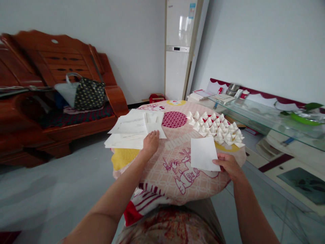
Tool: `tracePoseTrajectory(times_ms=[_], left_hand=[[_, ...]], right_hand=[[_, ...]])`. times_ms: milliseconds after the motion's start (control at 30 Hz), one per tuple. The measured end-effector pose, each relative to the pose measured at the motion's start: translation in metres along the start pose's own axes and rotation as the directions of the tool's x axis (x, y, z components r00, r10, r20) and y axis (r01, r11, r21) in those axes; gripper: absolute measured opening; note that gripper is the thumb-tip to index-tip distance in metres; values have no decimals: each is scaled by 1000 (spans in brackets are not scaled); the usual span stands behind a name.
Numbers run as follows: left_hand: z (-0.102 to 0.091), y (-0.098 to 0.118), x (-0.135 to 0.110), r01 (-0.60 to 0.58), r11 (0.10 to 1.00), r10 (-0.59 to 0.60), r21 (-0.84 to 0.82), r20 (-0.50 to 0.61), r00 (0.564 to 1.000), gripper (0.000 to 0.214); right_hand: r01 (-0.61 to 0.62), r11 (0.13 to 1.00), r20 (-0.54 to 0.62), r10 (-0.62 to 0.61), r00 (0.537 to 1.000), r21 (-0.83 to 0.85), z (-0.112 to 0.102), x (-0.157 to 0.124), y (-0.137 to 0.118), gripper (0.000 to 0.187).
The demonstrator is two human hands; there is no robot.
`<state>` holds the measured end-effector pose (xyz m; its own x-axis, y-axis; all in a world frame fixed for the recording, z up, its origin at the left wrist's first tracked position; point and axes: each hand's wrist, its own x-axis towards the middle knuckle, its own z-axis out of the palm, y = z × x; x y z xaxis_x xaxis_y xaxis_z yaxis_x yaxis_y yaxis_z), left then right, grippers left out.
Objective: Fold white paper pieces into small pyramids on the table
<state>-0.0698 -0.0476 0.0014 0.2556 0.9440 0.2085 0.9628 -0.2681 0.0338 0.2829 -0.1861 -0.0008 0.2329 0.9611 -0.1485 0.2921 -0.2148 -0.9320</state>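
- A sheet of paper (203,152), blank on the side that shows, is over the right half of the cloth-covered tabletop (162,179), toward the near edge; whether it rests on the cloth or is lifted slightly, I cannot tell
- The right hand (230,166) comes in over the right edge, its fingers pinching the sheet by the near right corner; holding just that corner probably leaves the rest of the sheet free to turn or shift
- The left hand (151,141) is at the right side of a pile of papers (128,127), fingers bent over it; I cannot tell whether they grip a page or only lie on it, though the touch would likely steady the loose leaves
- The pile is spread unevenly along the left edge, one corner seeming to jut past it, presumably put there for easy reach
- Folded paper pieces (215,128) sit in close rows by the right edge, toward the far side, probably grouped to save space
- Beyond the right edge is a glass stand (261,117); beyond the left, a wooden bench (63,57) with a dark patterned bag (90,93)
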Motion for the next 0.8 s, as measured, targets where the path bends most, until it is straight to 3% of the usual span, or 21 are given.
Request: tracePoseTrajectory(times_ms=[67, 167, 200, 233, 300, 333, 400, 433, 567, 700, 800], left_hand=[[2, -3, 2, -16, 1000, 16, -24, 12, 1000, 56], [-7, -14, 15, -202, 974, 205, -104, 28, 978, 53], [-13, -20, 24, -290, 945, 290, -151, -24, 957, 54], [-19, -27, 35, -316, 933, 303, -170, -98, 948, 59], [-26, -42, 59, -152, 979, 127, -132, -179, 976, 75], [-26, -49, 70, -16, 995, 3, -100, -130, 991, 84], [-17, -58, 84, 111, 993, -104, -46, 130, 986, 91], [-9, -61, 87, 111, 993, -103, -32, 201, 974, 91], [18, -63, 78, 115, 993, -114, 2, 145, 983, 87], [18, -62, 68, 102, 995, -98, -17, 137, 986, 84], [12, -61, 68, 108, 994, -103, -30, 140, 985, 84]], right_hand=[[-40, 998, 5, 39, 999, 55, 0, -1, -3, 42], [-56, 997, 2, 56, 998, 58, 0, -3, -6, 43], [-59, 997, 9, 59, 998, 58, 0, -3, -6, 44], [-64, 996, 19, 63, 998, 60, -1, -3, -6, 44], [-77, 995, 36, 75, 997, 59, -2, -2, -5, 44], [-84, 995, 38, 82, 996, 52, -2, -1, -4, 45], [-98, 994, 31, 97, 995, 37, -3, 0, -3, 45], [-99, 994, 26, 99, 995, 33, -4, 0, -2, 45], [-88, 995, 15, 87, 996, 47, -3, 0, -1, 44], [-30, 990, 44, 24, 999, 135, 10, 5, -12, 43], [-16, 996, 35, 13, 999, 85, 23, 16, -26, 43]])
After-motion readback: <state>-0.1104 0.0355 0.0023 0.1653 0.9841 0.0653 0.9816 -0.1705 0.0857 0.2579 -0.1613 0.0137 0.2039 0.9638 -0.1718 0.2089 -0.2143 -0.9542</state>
